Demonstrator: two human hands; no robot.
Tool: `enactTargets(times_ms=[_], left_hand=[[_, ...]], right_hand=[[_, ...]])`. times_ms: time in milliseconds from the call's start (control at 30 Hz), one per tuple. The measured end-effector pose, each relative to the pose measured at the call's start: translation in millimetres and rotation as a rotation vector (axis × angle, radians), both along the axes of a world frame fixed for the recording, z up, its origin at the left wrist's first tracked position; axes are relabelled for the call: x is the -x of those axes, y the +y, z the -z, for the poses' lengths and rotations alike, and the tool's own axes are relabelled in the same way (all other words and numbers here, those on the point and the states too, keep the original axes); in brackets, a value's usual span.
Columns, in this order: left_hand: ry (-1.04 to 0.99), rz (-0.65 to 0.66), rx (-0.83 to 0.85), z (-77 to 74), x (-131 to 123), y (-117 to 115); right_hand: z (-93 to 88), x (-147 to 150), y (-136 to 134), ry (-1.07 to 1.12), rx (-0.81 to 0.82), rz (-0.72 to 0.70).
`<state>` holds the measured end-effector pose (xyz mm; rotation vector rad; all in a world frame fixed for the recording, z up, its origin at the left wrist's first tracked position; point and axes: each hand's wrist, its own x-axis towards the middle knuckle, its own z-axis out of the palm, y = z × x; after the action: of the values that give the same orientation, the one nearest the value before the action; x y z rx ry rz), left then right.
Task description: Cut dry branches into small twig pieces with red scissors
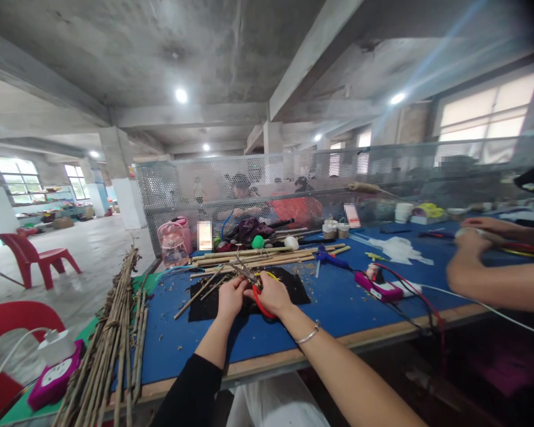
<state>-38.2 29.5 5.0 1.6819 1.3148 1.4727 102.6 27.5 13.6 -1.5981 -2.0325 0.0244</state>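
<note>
My right hand (pixel 272 295) is wrapped around a pair of red-handled shears (pixel 263 306), whose metal blades point up and to the left. Close beside it, my left hand (pixel 230 296) has its fingers pinched together near the blades; what they hold is too small to make out. Both hands are over a black cloth (pixel 297 288) on the blue table top (pixel 249 344). Thin cut sticks (pixel 199 292) lie on the cloth left of my hands, with bits of debris around them. Longer pale sticks (pixel 271 258) lie behind the cloth.
A bundle of dry stalks (pixel 111 332) lies at the left beside a purple power strip (pixel 56 375). To the right are a blue glue gun (pixel 331 258), another purple power strip (pixel 378 287) with cables, and a co-worker's hands (pixel 471 237). A perforated metal screen (pixel 160 196) stands behind.
</note>
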Motion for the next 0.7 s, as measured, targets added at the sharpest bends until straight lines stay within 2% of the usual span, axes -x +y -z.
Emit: enactTargets(times_ms=[267,500,700], left_hand=[[-0.004,0.038,-0.017,2.6,4.8,1.0],[0.139,0.005,-0.025,5.2,7.8,3.4],[0.161,0.01,-0.003,6.8,8.1,5.1]], right_hand=[[-3.4,-0.7,-1.5,0.017,0.068,0.011],[-1.9,-0.5,-2.7,0.047,0.107,0.036],[-1.9,-1.7,-1.5,0.042,0.147,0.031]])
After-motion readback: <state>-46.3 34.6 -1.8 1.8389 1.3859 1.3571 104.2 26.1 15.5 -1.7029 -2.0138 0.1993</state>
